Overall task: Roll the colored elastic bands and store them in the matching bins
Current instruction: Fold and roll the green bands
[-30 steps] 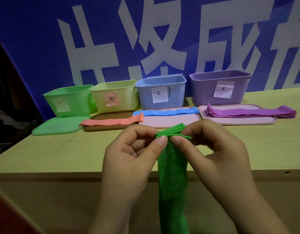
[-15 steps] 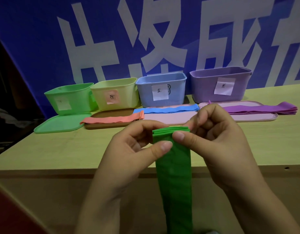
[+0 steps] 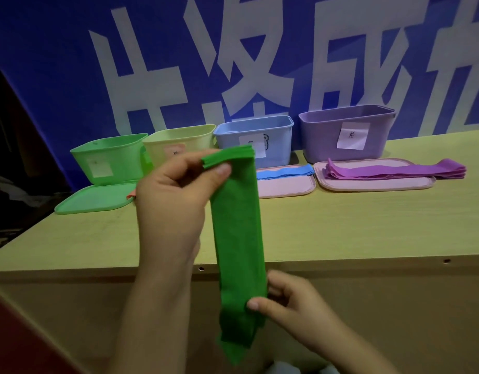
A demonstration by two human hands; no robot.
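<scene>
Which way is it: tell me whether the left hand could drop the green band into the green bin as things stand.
Probably yes. The left hand pinches the green band's top, and the green bin stands open just beyond it, lid off. But the right hand grips the lower end, and the band is not rolled yet.

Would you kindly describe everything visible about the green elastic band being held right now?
The green elastic band is a flat, matte, stretchy-looking strip folded into several layers, whose edges show at its top end. It hangs nearly upright in the air in front of the table's near edge. The left hand pinches the layered top between thumb and fingers; the right hand pinches it lower down. Below that grip the end hangs loose and uneven. It touches nothing else.
</scene>
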